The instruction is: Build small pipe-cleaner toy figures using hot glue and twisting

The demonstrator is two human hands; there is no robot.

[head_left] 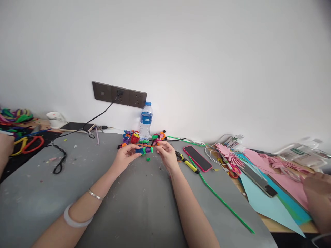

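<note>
Near the middle of the grey mat (pixel 144 203), my left hand (pixel 126 155) pinches a small blue, purple and green pipe-cleaner piece (pixel 144 150). My right hand (pixel 167 154) is closed at the right end of a thin orange pipe cleaner (pixel 147 145), which runs across to my left fingertips above the piece. Small colourful figures stand just behind my hands, among them a red one (pixel 134 136) and a blue-purple one (pixel 127 136). A tiny green bit (pixel 148 159) lies on the mat below the piece.
A water bottle (pixel 146 120) stands by the wall. Yellow-handled pliers (pixel 188 163), a pink-cased phone (pixel 198 158) and a long green pipe cleaner (pixel 224 203) lie right. A black cable (pixel 60 158) and scissors (pixel 28 144) are left. Other people's hands show at both edges, beside coloured paper (pixel 269 203) at right.
</note>
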